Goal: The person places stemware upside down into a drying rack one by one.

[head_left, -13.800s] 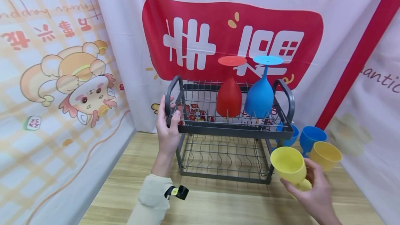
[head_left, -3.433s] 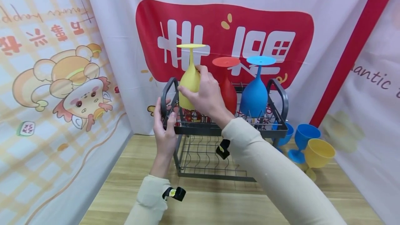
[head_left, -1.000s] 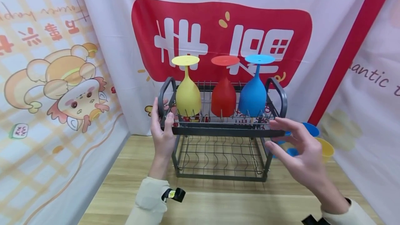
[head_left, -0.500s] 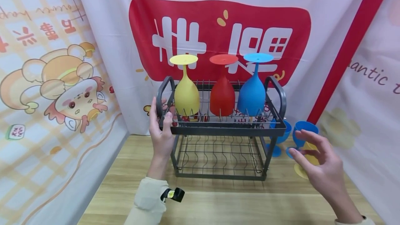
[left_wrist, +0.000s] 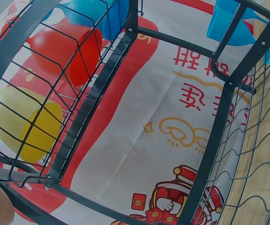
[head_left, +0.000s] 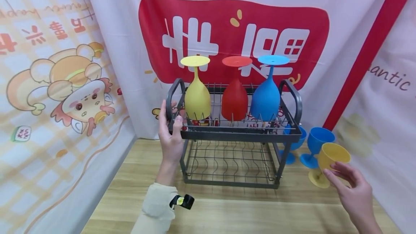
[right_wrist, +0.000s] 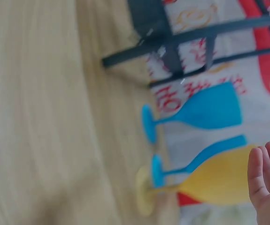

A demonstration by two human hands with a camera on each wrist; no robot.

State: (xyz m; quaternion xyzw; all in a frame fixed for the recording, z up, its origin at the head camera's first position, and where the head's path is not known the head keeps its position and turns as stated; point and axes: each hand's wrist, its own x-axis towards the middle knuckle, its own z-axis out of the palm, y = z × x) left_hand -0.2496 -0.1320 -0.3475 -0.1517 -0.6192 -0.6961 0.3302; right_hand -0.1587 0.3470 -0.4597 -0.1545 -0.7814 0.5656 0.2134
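My left hand (head_left: 170,136) grips the left end of a dark grey two-tier dish rack (head_left: 240,137), thumb in front and fingers behind. On its top tier stand three goblets, bowls down and feet up: yellow (head_left: 197,100), red (head_left: 234,100) and blue (head_left: 265,100). The left wrist view shows the yellow goblet (left_wrist: 27,124) through the wires. Right of the rack, another yellow goblet (head_left: 334,156) stands upright on the table. My right hand (head_left: 354,190) is at its near right side, fingers loosely bent and spread from the thumb, fingertips overlapping the bowl in the right wrist view.
Two blue goblets stand upright behind the yellow one: one (head_left: 320,140) close to it, the other (head_left: 300,140) partly hidden by the rack's right end. The wooden table (head_left: 227,212) meets printed cloth walls (head_left: 123,46) at the back and sides.
The yellow goblet that my right hand held earlier now stands inverted at the rack's left. My right hand has since drawn back rightward to the upright yellow goblet. My left hand keeps its grip.
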